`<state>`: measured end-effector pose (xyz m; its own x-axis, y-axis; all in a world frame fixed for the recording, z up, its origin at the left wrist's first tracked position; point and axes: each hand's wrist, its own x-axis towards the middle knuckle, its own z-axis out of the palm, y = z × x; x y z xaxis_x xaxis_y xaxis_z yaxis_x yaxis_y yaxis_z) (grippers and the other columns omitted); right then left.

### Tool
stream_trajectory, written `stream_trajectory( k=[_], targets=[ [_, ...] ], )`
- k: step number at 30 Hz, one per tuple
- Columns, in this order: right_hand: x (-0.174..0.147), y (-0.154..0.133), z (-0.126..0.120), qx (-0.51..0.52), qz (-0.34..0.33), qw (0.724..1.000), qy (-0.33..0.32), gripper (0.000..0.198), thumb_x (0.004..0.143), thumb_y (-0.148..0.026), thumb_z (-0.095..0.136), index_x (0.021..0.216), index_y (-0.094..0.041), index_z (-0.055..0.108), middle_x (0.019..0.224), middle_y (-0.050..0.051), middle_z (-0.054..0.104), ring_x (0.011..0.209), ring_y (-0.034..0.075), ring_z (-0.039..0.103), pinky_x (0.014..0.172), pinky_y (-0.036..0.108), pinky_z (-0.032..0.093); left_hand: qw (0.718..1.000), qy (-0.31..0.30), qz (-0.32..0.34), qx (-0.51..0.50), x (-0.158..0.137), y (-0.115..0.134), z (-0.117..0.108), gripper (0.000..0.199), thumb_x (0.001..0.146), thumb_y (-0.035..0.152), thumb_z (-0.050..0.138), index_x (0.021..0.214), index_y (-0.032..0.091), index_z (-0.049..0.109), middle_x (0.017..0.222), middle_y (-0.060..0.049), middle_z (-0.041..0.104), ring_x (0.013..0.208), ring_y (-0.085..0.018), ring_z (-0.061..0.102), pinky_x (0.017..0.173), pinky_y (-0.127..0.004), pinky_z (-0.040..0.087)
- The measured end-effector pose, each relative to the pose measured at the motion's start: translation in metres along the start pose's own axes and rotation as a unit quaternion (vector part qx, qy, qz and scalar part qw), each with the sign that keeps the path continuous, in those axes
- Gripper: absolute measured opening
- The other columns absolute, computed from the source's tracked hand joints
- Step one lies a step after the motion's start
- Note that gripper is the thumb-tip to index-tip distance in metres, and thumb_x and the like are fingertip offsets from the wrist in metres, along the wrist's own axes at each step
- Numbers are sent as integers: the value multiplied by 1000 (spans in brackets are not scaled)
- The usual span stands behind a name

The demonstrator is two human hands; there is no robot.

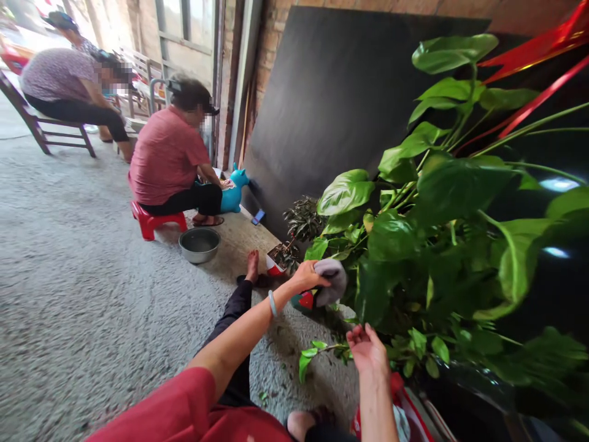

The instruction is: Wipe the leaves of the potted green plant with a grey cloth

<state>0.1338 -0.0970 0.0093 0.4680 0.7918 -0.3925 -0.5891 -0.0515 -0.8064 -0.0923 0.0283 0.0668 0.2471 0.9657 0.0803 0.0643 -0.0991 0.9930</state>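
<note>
My left hand (309, 277), with a pale bracelet at the wrist, is closed on a grey cloth (332, 283) beside a large potted plant with broad, glossy green leaves (347, 195). Lower down, my right hand (369, 351) is turned palm up, its fingers curled at the lower tip of a big dark green leaf (373, 291). The fingertips seem to grip that tip, though the leaf partly hides the contact. A small leafy sprig (309, 356) sticks out to the left of my right hand.
A small dark-leaved plant in a white and red pot (276, 265) stands ahead. Left are a metal basin (199, 244), a person on a red stool (159, 224) and others seated behind. A dark board (340, 92) leans on the wall. A red box (416, 417) sits low right.
</note>
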Motion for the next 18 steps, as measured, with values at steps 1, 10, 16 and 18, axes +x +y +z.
stream_trajectory(
  k=[1, 10, 16, 18],
  targets=[
    [-2, -5, -2, 5, 3, 1000, 8, 28, 68, -17, 80, 76, -22, 54, 64, -6, 59, 55, 13, 59, 59, 30, 56, 1000, -5, 5, -18, -5, 0, -3, 43, 55, 21, 87, 96, 14, 77, 86, 1, 73, 88, -21, 69, 86, -32, 56],
    [-23, -39, 5, 74, 44, 996, 36, 9, 77, -15, 61, 82, -22, 56, 71, -3, 61, 59, 11, 61, 61, 29, 58, 983, 50, 176, -11, 11, 70, 9, 52, 67, 34, 87, 114, 20, 71, 102, -3, 74, 97, -22, 66, 87, -27, 51],
    [-34, -39, 4, 79, 52, 995, 28, 12, 77, -14, 62, 82, -22, 55, 72, -3, 59, 61, 11, 60, 61, 27, 58, 987, -51, 18, 155, -8, -20, 48, 32, 56, 19, 90, 77, 22, 66, 66, 1, 55, 87, -27, 66, 81, -32, 48],
    [-35, -40, -2, 76, 51, 995, 29, 10, 79, -14, 61, 82, -22, 55, 72, -3, 59, 60, 11, 59, 60, 27, 57, 982, -81, -14, 169, -18, -35, 46, 31, 56, 20, 90, 73, 22, 64, 65, 2, 53, 83, -26, 66, 77, -31, 47]
  ],
)
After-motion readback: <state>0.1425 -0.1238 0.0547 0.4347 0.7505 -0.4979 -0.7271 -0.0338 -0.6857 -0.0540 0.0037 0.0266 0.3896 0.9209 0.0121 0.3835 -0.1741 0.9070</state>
